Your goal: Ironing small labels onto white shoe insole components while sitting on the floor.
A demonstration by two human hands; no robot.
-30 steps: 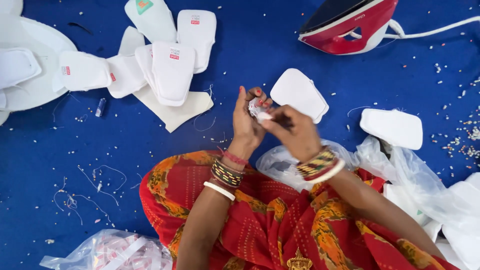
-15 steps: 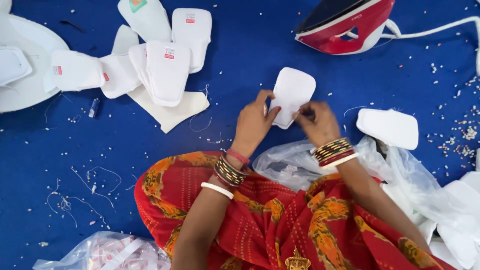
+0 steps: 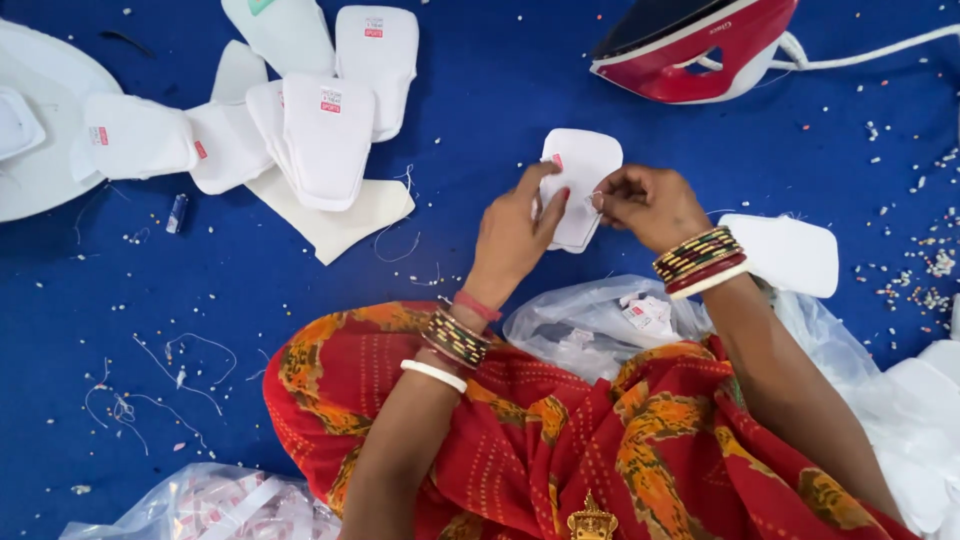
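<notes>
- Two hands on one white foam pad (image 3: 580,170), down on the blue cloth (image 3: 480,110)
- Left hand (image 3: 515,235) pinching its left edge
- Right hand (image 3: 650,205) pinching the right edge, maybe a thread too
- Looks light, soft, bendy; best held by the edges

A deep blue cloth floor (image 3: 520,80) fills the view, evenly lit, strewn with white thread scraps (image 3: 180,370) and small pale crumbs (image 3: 920,265).
</notes>
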